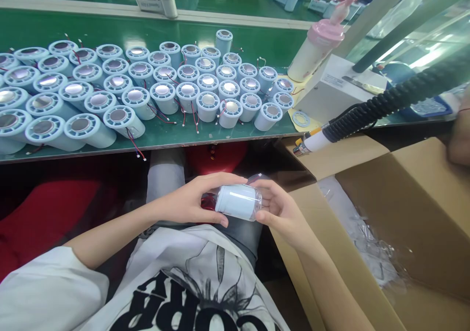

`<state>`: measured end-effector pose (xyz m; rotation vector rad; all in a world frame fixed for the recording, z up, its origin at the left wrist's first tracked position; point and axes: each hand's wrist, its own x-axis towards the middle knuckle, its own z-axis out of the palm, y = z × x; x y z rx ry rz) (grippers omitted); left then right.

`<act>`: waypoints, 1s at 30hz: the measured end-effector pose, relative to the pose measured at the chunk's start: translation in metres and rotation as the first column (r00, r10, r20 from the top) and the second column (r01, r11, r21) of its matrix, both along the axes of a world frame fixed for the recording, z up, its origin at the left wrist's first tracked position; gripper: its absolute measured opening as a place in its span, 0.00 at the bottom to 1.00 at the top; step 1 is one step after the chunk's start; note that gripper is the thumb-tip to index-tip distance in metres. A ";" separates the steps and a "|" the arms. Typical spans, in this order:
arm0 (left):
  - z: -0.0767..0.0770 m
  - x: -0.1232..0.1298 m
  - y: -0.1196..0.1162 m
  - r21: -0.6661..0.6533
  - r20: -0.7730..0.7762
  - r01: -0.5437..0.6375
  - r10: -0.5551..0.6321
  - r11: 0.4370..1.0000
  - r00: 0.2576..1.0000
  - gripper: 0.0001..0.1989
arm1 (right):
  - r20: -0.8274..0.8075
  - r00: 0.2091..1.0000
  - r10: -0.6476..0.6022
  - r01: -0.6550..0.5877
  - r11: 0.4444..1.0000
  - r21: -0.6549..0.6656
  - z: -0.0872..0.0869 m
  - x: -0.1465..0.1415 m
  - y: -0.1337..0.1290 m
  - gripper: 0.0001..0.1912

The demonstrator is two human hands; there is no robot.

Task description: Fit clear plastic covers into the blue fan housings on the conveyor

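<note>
Above my lap, a pale blue cylinder (235, 201) lies on its side between my two hands. My left hand (200, 196) curves around its left end, with the fingers over the top and the thumb below. A clear plastic cover (258, 201) fits around the cylinder and shows at its right end. My right hand (279, 208) holds that clear end between thumb and fingers. Part of a thin wire with a small white connector (260, 175) sticks up behind the cylinder. The cylinder's left end face is hidden.
Many similar blue cylinders (135, 95) with wires stand in rows on the green bench (176, 137). An open cardboard box (414, 199) with clear plastic pieces (374, 248) is at right. Nearby are a black corrugated hose (367, 113), a pink-topped bottle (312, 47) and a red stool (216, 157).
</note>
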<state>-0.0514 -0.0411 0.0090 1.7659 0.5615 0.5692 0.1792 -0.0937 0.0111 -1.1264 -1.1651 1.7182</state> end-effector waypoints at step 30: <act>-0.038 0.123 0.120 -0.446 0.242 0.253 -0.157 0.858 0.957 0.33 | -0.367 0.661 -0.655 0.698 0.716 -0.020 -0.083 0.026 0.041 0.28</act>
